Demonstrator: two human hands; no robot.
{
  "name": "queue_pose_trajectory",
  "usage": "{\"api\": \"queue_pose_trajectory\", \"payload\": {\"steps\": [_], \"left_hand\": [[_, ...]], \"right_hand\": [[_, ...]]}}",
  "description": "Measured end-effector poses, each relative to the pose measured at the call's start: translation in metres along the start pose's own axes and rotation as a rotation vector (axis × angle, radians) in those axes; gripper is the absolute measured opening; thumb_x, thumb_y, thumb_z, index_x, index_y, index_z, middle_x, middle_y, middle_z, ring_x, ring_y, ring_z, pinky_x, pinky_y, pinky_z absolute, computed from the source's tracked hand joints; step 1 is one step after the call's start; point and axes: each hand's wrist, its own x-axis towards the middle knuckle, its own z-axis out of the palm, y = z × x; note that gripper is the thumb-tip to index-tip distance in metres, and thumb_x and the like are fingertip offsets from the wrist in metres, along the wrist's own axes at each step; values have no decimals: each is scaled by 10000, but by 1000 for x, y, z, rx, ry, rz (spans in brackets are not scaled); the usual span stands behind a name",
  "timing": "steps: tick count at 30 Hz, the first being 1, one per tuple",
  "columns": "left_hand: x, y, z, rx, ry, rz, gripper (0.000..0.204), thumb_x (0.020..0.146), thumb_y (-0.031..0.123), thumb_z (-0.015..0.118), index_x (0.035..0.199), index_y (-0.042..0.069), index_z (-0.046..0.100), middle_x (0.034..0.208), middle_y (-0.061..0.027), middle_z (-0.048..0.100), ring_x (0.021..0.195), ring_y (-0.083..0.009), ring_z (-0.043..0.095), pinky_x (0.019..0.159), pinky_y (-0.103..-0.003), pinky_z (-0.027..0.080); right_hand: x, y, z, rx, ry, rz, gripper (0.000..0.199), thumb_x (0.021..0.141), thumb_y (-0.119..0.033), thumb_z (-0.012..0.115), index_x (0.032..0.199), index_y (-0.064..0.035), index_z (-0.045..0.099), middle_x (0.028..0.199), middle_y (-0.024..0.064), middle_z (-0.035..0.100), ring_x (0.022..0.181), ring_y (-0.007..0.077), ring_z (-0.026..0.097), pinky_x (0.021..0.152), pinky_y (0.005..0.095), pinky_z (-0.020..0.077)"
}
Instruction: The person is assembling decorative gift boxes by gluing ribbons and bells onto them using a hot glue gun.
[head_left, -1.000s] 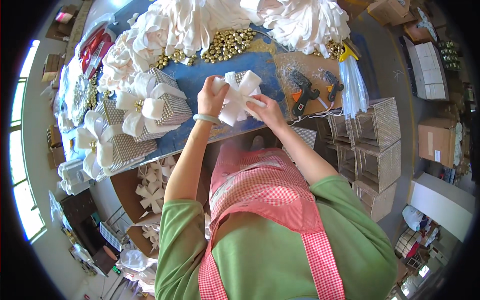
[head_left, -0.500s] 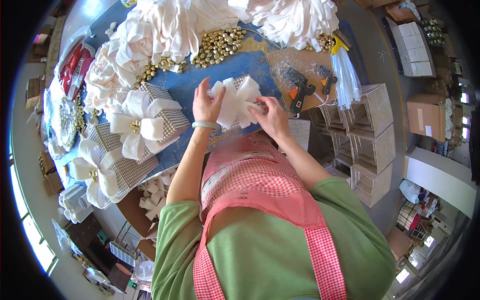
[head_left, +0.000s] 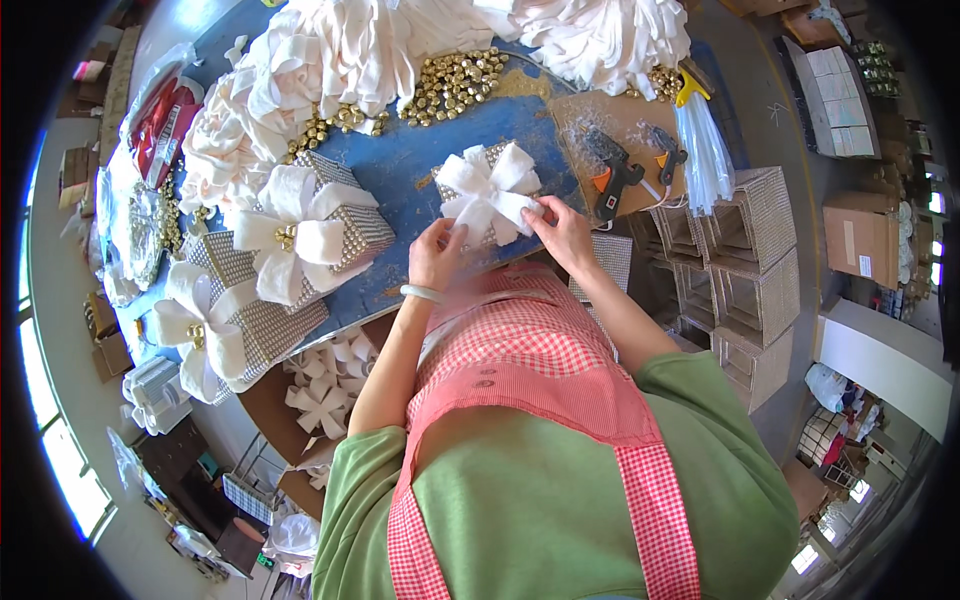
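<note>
A white felt bow (head_left: 489, 189) lies spread on top of a small box covered in silver studs, at the table's near edge. My right hand (head_left: 562, 237) pinches the tip of the bow's lower right petal between thumb and fingers. At the bow's lower left is my left hand (head_left: 434, 262), fingers curled together by the box's near side; whether they grip a petal tip or the box edge is hidden. To the left stand two larger studded boxes, each with a white bow (head_left: 288, 236) and gold bells (head_left: 196, 337) at its centre.
White felt strips (head_left: 330, 50) and gold bells (head_left: 452, 85) are heaped along the blue table's (head_left: 400, 170) far side. Glue guns (head_left: 612, 175) rest on cardboard at right, beside clear glue sticks (head_left: 705, 150). Studded boxes (head_left: 765, 225) are stacked right; a carton of white bows (head_left: 322, 405) stands below left.
My left hand has come down from the bow's left petal to its lower left, and its fingers have closed up. My right hand stays at the lower right petal.
</note>
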Motion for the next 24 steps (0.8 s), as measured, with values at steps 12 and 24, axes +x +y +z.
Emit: {"api": "queue_pose_trajectory", "payload": {"steps": [12,24], "left_hand": [[6,-4,9,-101,4,-112,267,842,277,641,884,13,658,685,-99,636,613,-151,599,612,-304,473],[1,-8,17,-85,-5,-56,270,878,274,626,877,5,652,661,-35,629,589,-83,567,570,-254,452]], "right_hand": [[14,1,2,51,9,7,401,812,-427,630,959,-55,653,776,112,667,733,281,647,654,381,484],[27,27,10,230,2,-6,386,828,-421,631,951,-56,663,739,60,656,668,175,621,620,315,471]]}}
